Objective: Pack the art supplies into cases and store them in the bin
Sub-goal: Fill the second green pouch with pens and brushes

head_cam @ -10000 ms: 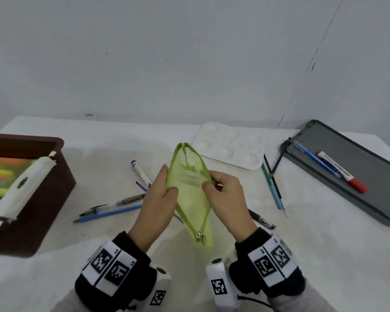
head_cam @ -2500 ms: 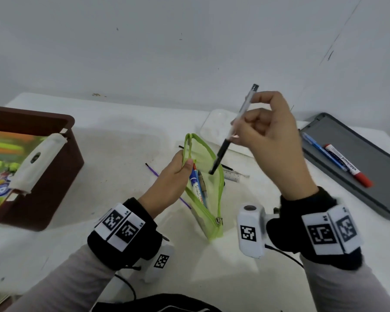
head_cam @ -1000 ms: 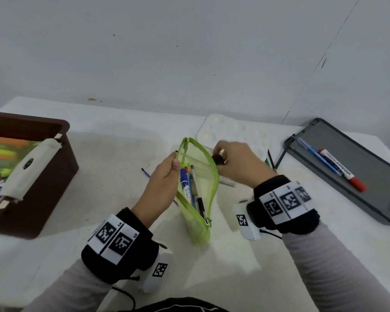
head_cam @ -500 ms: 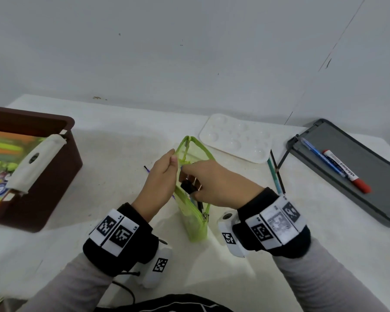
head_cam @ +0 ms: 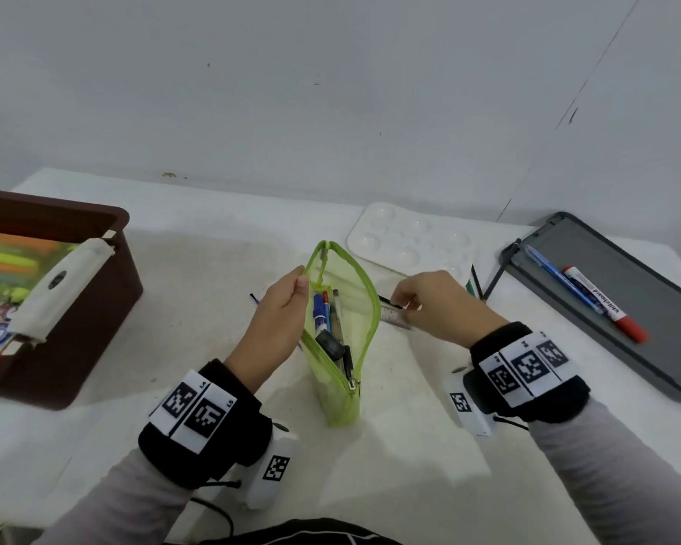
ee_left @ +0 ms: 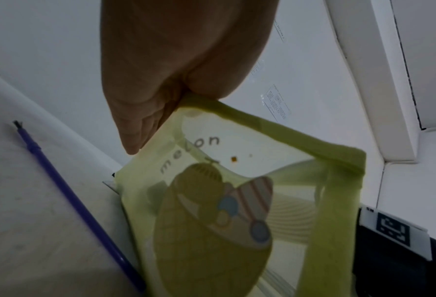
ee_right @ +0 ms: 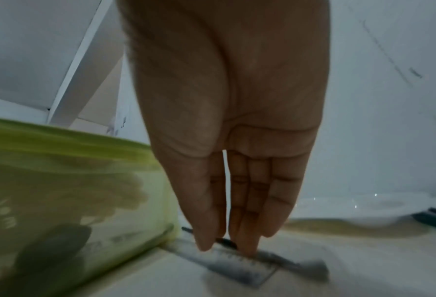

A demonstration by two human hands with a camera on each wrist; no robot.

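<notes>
A green mesh pouch (head_cam: 364, 328) stands unzipped mid-table, with a blue marker (head_cam: 318, 310), pens and a small black item inside. My left hand (head_cam: 302, 279) pinches the pouch's left rim and holds it wide; the left wrist view shows the left hand (ee_left: 186, 94) pinching the pouch (ee_left: 211, 201). My right hand (head_cam: 400, 304) is low on the table just right of the pouch. In the right wrist view, the right hand (ee_right: 224, 245) has straight fingertips touching a clear ruler (ee_right: 239, 265) and a thin black pen lying on it, beside the pouch (ee_right: 71, 191).
A brown bin (head_cam: 95, 308) at the left holds colourful items, with a white case (head_cam: 62, 285) on its rim. A white palette (head_cam: 409, 239) lies behind. A grey tray (head_cam: 645, 340) on the right holds a blue pen (head_cam: 559, 281) and red-capped marker (head_cam: 602, 302). A purple refill (ee_left: 71, 201) lies left of the pouch.
My right hand has left the pouch, where the small black item now lies, and moved right and down onto the ruler. My left hand keeps the same hold on the rim.
</notes>
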